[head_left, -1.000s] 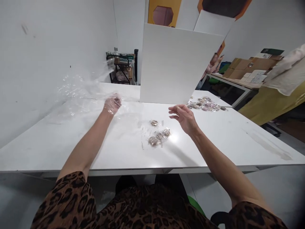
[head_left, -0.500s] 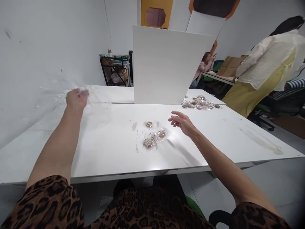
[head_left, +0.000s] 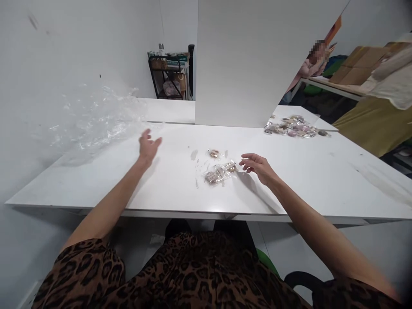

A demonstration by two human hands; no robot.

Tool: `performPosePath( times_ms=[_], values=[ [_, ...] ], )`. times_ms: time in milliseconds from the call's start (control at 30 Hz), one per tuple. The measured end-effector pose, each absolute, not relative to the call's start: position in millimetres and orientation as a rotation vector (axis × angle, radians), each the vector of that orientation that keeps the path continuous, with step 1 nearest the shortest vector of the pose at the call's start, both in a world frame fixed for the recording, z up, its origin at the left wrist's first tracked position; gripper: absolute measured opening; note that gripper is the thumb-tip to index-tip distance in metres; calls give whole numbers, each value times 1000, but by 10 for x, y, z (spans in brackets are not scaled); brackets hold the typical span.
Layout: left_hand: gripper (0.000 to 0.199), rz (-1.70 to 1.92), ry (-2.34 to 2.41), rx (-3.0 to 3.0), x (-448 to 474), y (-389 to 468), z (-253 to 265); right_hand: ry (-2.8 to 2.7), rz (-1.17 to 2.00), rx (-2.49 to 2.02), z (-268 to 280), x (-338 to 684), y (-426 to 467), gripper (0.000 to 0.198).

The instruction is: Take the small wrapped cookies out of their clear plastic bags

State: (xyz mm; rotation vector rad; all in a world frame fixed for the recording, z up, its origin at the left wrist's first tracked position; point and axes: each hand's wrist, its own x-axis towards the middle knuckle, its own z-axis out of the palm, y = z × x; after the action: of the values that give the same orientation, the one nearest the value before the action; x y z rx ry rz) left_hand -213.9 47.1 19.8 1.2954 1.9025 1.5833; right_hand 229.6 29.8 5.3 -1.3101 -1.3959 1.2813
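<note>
My left hand is over the left half of the white table, fingers apart and nothing in it. Left of it lies a crumpled heap of clear plastic film, against the wall. My right hand hovers with its fingers loosely spread and holds nothing. Close to its fingertips is a strip of clear packets with small brownish pieces inside; their kind cannot be made out. Just behind that strip sits one smaller clear packet.
A tall white panel stands at the table's back. Right of it is a pile of small packaged pieces. A black rack stands behind the table. Two people and cardboard boxes are at the right.
My left hand has let go of the plastic film at the left and come back toward the middle. My right hand stays near the packets. The view has tilted down.
</note>
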Motion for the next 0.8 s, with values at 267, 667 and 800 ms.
performPosePath(
  times_ms=[267,667,800],
  values=[
    [108,305,1349,2200,-951,-269,28,-2100,645,-1428,-241,2111,254,72],
    [60,310,1287,2385,-432,-142,9,-2094,799,-1445,-215,2172,578,57],
    [53,322,1302,2348,-396,-70,33,-1864,1152,-1449,-104,2247,599,51]
  ],
)
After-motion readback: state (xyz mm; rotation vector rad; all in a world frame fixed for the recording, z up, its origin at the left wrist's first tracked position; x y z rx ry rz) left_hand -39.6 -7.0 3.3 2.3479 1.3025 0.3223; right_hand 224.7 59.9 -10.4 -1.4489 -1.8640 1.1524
